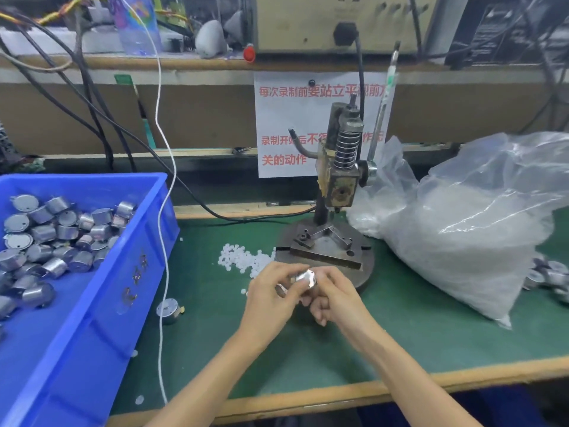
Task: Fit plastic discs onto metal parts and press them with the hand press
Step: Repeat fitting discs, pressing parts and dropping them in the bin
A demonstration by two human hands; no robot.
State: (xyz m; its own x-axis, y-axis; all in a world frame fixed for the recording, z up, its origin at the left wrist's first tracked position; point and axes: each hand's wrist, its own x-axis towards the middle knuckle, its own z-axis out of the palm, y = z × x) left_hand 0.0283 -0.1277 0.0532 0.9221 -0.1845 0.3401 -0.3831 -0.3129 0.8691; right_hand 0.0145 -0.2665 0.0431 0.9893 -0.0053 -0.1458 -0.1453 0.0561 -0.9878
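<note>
Both hands meet just in front of the hand press [338,180]. My left hand [274,291] and my right hand [335,294] together hold a round silver metal part [305,278] between their fingertips. A second bit of metal shows under the left fingers. A heap of small white plastic discs [243,260] lies on the green mat just left of the press base [326,251]. The press fixture on that base holds nothing. Whether a disc sits on the held part is hidden by the fingers.
A blue bin [101,272] with several metal parts stands at the left. One loose metal part [168,309] lies beside it. A big clear bag of white discs [462,235] fills the right side, with more metal parts [548,278] behind it. A white cord [166,241] hangs down.
</note>
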